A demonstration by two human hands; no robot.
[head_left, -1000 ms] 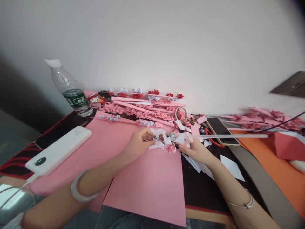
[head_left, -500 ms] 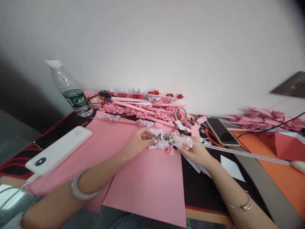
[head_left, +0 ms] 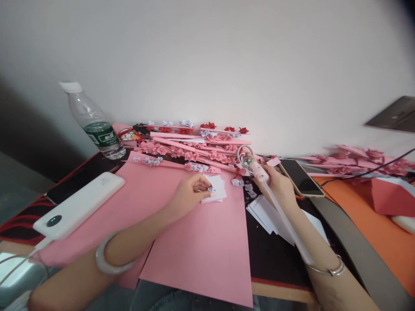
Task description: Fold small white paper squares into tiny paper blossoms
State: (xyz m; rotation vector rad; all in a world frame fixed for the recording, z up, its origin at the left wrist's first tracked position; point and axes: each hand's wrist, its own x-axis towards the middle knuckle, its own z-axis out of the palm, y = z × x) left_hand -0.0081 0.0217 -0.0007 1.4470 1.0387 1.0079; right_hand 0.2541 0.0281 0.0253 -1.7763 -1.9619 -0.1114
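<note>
My left hand (head_left: 194,190) pinches a small white-and-blue paper flower (head_left: 211,189) over a little stack of white paper (head_left: 218,188). The stack lies on a large pink sheet (head_left: 201,242). Farther right, my right hand (head_left: 279,185) is closed around a pale pink glue gun (head_left: 259,171), its front pointing toward the back of the table. A long translucent glue stick (head_left: 287,222) runs from its rear along my right forearm. Small beads and a pale ring sit near the gun's front end; whether they belong to it I cannot tell.
Pink stems with paper flowers (head_left: 181,151) lie along the wall. A water bottle (head_left: 100,129) and white power bank (head_left: 79,203) stand left. Right are a phone (head_left: 303,178), white sheets (head_left: 264,216), orange paper (head_left: 382,242) and a red folded paper (head_left: 394,198).
My right hand has drawn the glue gun away from the flower, back and to the right, swinging its glue stick toward me. My left hand stays nearly in place.
</note>
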